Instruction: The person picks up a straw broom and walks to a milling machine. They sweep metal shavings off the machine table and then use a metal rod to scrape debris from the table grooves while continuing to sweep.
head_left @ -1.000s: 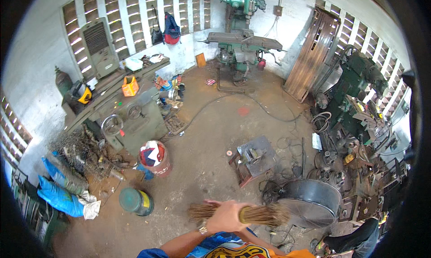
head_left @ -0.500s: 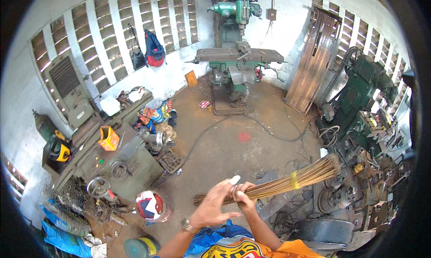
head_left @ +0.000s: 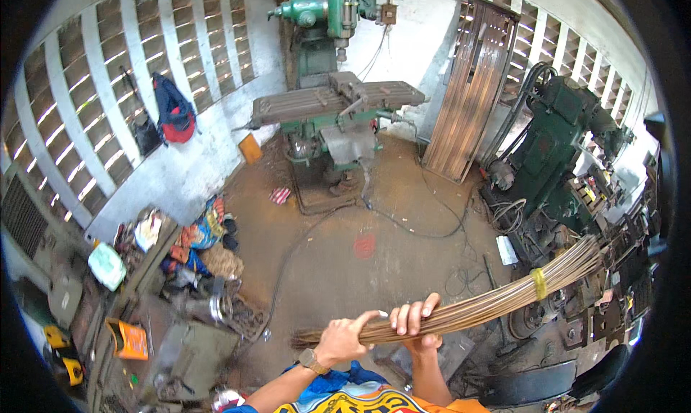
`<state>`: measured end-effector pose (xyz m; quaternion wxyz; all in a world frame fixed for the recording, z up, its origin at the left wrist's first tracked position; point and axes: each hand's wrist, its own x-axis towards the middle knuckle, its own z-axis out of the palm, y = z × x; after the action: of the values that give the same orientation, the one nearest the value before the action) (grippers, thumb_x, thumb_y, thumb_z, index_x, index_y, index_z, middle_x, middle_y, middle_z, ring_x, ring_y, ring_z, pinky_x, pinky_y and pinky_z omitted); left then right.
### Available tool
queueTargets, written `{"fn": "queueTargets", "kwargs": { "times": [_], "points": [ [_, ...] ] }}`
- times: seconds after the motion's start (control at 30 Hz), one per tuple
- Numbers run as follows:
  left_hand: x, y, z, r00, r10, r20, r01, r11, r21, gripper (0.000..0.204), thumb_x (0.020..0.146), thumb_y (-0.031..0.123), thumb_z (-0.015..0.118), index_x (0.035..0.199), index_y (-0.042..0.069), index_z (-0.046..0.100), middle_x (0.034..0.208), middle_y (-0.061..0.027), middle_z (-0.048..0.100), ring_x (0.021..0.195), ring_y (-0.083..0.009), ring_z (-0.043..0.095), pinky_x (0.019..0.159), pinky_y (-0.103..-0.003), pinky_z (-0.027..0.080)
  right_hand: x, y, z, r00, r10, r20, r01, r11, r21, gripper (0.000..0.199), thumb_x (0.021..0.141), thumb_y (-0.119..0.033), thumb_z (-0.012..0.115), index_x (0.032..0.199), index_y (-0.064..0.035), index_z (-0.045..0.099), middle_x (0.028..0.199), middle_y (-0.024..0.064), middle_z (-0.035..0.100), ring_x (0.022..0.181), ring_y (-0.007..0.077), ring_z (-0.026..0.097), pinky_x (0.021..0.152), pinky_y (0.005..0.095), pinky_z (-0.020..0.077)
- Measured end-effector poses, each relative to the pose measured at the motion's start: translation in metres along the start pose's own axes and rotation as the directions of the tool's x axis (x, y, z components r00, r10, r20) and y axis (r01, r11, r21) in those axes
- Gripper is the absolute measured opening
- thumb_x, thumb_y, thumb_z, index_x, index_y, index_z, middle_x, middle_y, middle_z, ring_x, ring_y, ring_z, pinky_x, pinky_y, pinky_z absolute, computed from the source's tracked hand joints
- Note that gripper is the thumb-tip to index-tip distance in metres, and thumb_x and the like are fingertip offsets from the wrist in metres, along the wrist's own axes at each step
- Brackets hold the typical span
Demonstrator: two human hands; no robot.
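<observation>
A stick broom (head_left: 482,296), a bundle of long thin brown sticks, lies slantwise in front of me, its spread tips at the right. A yellow band (head_left: 539,284) binds it towards those tips. My left hand (head_left: 343,339), a watch on its wrist, closes round the narrow left end with one finger stretched along the sticks. Further right, my right hand (head_left: 416,322) grips the bundle, fingers over the top and thumb beneath. The sticks hide part of that palm.
A green milling machine (head_left: 335,103) stands ahead, and a dark green machine (head_left: 551,147) to the right. A cable (head_left: 425,233) crosses the floor. Metal parts crowd the right side. At left are an orange container (head_left: 128,339) and a heap of cloths (head_left: 205,233).
My left hand, spread beside the broom's narrow end before, now closes on it. My right hand's fingers have loosened and shifted along the sticks. The view has swung to the right.
</observation>
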<state>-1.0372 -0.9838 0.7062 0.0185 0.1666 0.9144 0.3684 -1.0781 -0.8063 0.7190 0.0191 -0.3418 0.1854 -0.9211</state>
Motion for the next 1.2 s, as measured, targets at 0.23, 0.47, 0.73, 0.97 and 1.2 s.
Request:
{"fn": "queueTargets", "kwargs": {
  "times": [0.23,0.47,0.73,0.97,1.2],
  "points": [
    [0.139,-0.026,-0.032,0.88,0.178,0.441,-0.039,0.952,-0.305,0.062,0.08,0.023,0.072,0.136,0.005,0.055,0.103,-0.0249,0.071,0.095,-0.0469,0.067,0.084,-0.052,0.056,0.096,0.007,-0.067,0.965,0.108,0.24,-0.074,0.986,-0.149,0.03,0.078,-0.018,0.09,0.09,-0.0016,0.068,0.073,0.0135,0.072,0.074,0.0319,0.073,0.074,0.0487,0.0577],
    [0.26,-0.047,-0.035,0.634,0.402,0.661,-0.052,0.874,-0.483,0.066,0.08,0.024,0.074,0.136,-0.001,0.051,0.104,-0.0303,0.07,0.099,-0.0471,0.066,0.086,-0.051,0.055,0.159,-0.003,-0.125,0.928,0.047,0.369,0.024,0.982,-0.185,0.031,0.087,-0.029,0.085,0.088,-0.0016,0.069,0.076,0.0147,0.074,0.071,0.0304,0.074,0.072,0.0436,0.0593],
    [0.455,-0.087,-0.023,0.604,0.56,0.567,-0.095,0.757,-0.647,0.056,0.085,0.024,0.071,0.133,0.0,0.055,0.106,-0.0225,0.071,0.102,-0.0427,0.066,0.088,-0.042,0.055,0.295,-0.021,-0.259,0.963,0.132,0.233,-0.069,0.963,-0.259,0.023,0.078,-0.007,0.08,0.068,-0.002,0.06,0.06,0.0131,0.061,0.052,0.0291,0.06,0.059,0.0438,0.0515],
    [0.62,-0.092,-0.018,0.611,0.489,0.623,-0.012,0.792,-0.61,0.064,0.09,0.021,0.067,0.149,0.007,0.045,0.141,-0.019,0.059,0.127,-0.035,0.06,0.101,-0.042,0.05,0.41,-0.048,-0.35,0.994,0.066,-0.09,-0.094,0.929,-0.358,0.025,0.076,-0.001,0.067,0.059,-0.0048,0.049,0.053,0.0085,0.051,0.043,0.0233,0.048,0.047,0.0406,0.0429],
    [0.752,-0.095,0.002,0.773,0.383,0.506,-0.117,0.869,-0.48,0.086,0.084,0.026,0.074,0.158,0.018,0.031,0.087,-0.0215,0.073,0.078,-0.0442,0.07,0.069,-0.05,0.056,0.486,-0.075,-0.433,0.921,-0.126,-0.368,-0.092,0.848,-0.521,0.024,0.074,-0.006,0.064,0.06,-0.0074,0.045,0.05,0.0069,0.049,0.039,0.0186,0.042,0.045,0.0376,0.0422]
  ]
}}
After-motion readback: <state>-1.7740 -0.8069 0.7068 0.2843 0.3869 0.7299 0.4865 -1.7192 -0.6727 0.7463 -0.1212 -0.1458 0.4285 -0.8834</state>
